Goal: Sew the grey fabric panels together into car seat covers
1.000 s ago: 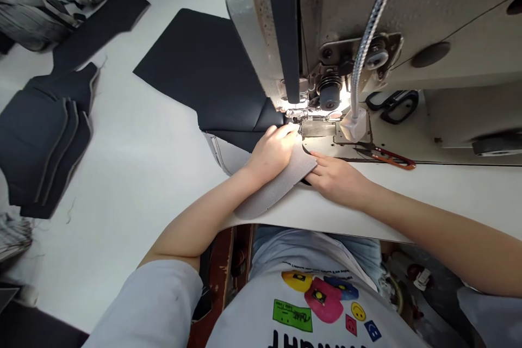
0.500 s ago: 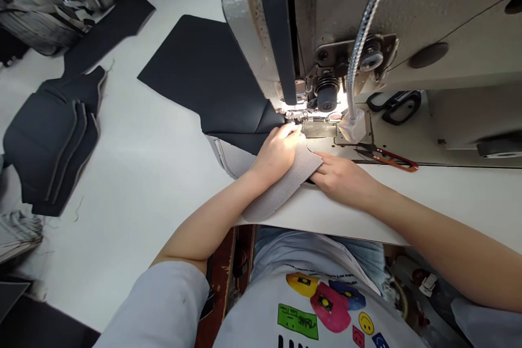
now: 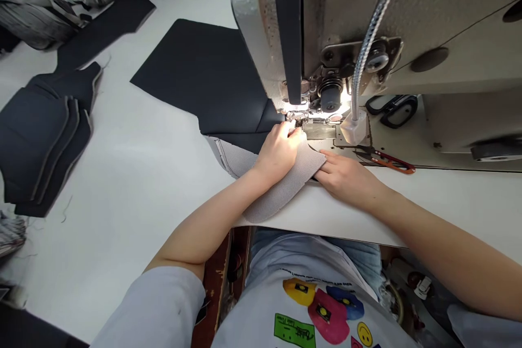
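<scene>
Under the needle area of a sewing machine (image 3: 330,95) lies a black padded fabric piece (image 3: 212,76) with stitched seams. Its near part is folded over, showing a grey mesh backing (image 3: 281,196). My left hand (image 3: 279,152) pinches the folded fabric right in front of the presser foot, fingertips close to it. On the right, my right hand (image 3: 346,176) grips the pointed corner of the grey backing, its fingertips partly hidden beneath the fabric. The needle itself cannot be made out in the bright lamp light.
Orange thread snips (image 3: 391,162) and black-handled scissors (image 3: 393,109) lie right of the needle plate. A lamp on a flexible metal neck (image 3: 377,22) hangs over it. Stacked black fabric pieces (image 3: 36,141) lie at left, with grey bundles (image 3: 32,5) behind.
The view has shifted slightly, so the machine sits a little further right and the left stack further left. Both hands keep nearly the same hold on the fabric.
</scene>
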The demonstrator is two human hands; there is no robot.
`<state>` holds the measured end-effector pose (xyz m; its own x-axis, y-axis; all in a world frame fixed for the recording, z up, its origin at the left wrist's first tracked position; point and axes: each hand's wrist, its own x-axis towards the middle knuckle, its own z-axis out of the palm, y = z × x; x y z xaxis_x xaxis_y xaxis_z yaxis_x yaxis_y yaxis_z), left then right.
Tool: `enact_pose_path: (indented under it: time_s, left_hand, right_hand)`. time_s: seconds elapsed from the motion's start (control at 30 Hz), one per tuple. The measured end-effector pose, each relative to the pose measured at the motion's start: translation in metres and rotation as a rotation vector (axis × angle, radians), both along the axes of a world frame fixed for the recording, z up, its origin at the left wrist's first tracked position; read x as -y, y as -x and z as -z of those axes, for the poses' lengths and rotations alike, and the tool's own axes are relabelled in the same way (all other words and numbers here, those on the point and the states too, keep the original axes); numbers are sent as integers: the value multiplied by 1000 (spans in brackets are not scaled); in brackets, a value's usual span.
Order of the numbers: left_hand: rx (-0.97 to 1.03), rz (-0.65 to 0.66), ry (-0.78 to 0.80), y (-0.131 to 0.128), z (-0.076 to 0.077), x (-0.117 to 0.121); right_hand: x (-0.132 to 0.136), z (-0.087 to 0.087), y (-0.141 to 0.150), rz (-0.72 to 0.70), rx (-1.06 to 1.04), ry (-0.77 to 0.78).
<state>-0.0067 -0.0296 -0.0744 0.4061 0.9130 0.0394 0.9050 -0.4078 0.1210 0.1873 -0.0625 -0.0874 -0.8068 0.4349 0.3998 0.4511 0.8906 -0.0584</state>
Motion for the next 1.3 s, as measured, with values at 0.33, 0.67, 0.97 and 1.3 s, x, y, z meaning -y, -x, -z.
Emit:
enact_pose_path:
  time_s: [0.33,0.67,0.97,1.3]
  left_hand:
    - [-95,-40,-56,7,-11,9]
    - [-118,-92,20,1,-16,11]
    - [-135,-43,-87,-1,-8,6]
    - [-210,120,79,-11,-34,20]
  right_hand:
    - [8,1,1,1,-18,45]
    - [5,-8,-2,-40,-27,89]
    - [1,2,-3,-68,-68,151]
    - [16,6,32,-62,181,227]
